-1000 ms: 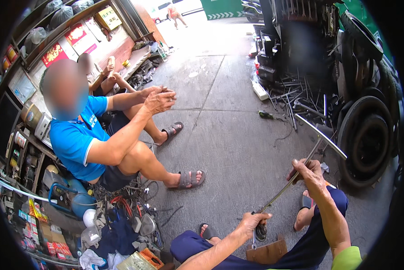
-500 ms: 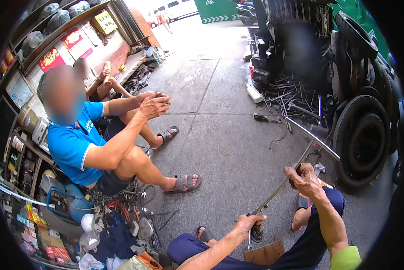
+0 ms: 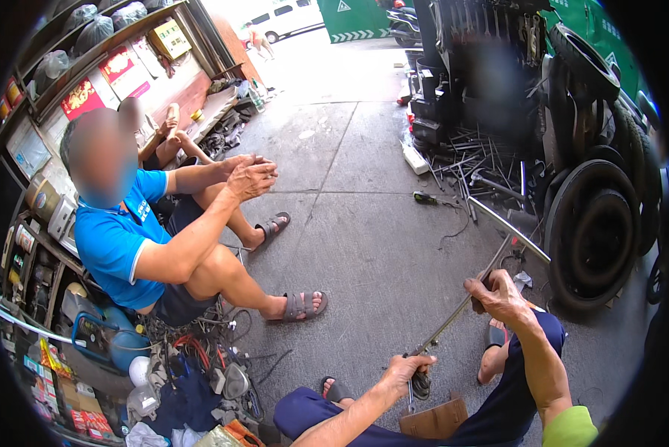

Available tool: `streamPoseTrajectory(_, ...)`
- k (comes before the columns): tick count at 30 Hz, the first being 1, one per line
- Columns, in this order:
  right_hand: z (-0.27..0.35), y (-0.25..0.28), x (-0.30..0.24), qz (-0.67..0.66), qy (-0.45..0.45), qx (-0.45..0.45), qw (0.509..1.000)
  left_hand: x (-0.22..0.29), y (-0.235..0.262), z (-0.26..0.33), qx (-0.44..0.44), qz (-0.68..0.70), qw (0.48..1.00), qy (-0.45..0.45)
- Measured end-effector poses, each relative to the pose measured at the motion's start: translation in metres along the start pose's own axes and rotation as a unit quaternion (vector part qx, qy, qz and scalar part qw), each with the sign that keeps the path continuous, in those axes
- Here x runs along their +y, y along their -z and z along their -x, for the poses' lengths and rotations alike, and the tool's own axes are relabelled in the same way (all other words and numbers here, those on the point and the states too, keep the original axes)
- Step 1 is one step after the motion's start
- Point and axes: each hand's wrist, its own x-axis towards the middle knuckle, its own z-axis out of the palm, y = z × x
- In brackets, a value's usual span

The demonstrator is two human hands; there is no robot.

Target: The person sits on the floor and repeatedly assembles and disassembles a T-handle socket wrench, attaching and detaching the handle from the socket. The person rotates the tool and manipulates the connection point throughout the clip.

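Observation:
A long metal rod with a T-shaped crossbar (image 3: 511, 230) at its far end slants across my lap, up and to the right. My left hand (image 3: 407, 372) is closed around its near end. A small dark coiled piece (image 3: 421, 384) and a slim shiny metal tool (image 3: 411, 402) hang just below that hand. Farther up, my right hand (image 3: 504, 299) is closed on the rod's shaft (image 3: 452, 320), with something dark under its thumb that I cannot make out. Between my knees lies a brown block-like piece (image 3: 435, 421).
At left sits a person in a blue shirt (image 3: 118, 238), hands together; another person is partly hidden behind. Tyres (image 3: 595, 231) lean at right beside scattered metal rods (image 3: 476, 160). A screwdriver (image 3: 426, 198) lies on the concrete floor (image 3: 371, 261). Cables and bags crowd the lower left.
The whole view has shifted slightly, so most things appear a little farther left. Both my hands keep their hold on the rod, with little visible movement.

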Motion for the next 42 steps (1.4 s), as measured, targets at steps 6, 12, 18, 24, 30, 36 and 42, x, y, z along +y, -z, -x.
streamPoseTrajectory(6, 0.009, 0.000, -0.008, -0.049, -0.002, -0.024, 0.998, 0.002, -0.002, 0.012, 0.013, 0.023, 1.000, 0.015)
streamPoseTrajectory(12, 0.008, 0.003, -0.007, -0.035, 0.031, -0.025, 0.999, 0.001, 0.000, 0.005, 0.007, 0.006, 1.000, -0.006)
streamPoseTrajectory(18, 0.008, -0.007, -0.007, -0.035, 0.084, 0.031, 0.995, 0.003, 0.000, -0.001, 0.019, 0.013, 0.999, -0.023)
streamPoseTrajectory(24, 0.013, -0.008, -0.013, -0.176, 0.150, 0.065, 0.971, 0.014, -0.010, 0.017, -0.014, -0.008, 0.998, -0.062)
streamPoseTrajectory(30, 0.008, 0.005, -0.023, -0.412, 0.147, 0.178, 0.881, 0.010, -0.003, 0.002, 0.006, 0.016, 0.998, -0.061)
streamPoseTrajectory(36, 0.003, 0.021, -0.024, -0.593, 0.038, 0.092, 0.799, 0.014, -0.006, 0.010, 0.011, 0.010, 0.999, -0.048)
streamPoseTrajectory(42, -0.008, 0.019, 0.010, -0.674, 0.121, -0.073, 0.725, 0.005, -0.003, 0.007, 0.011, -0.004, 1.000, -0.024)
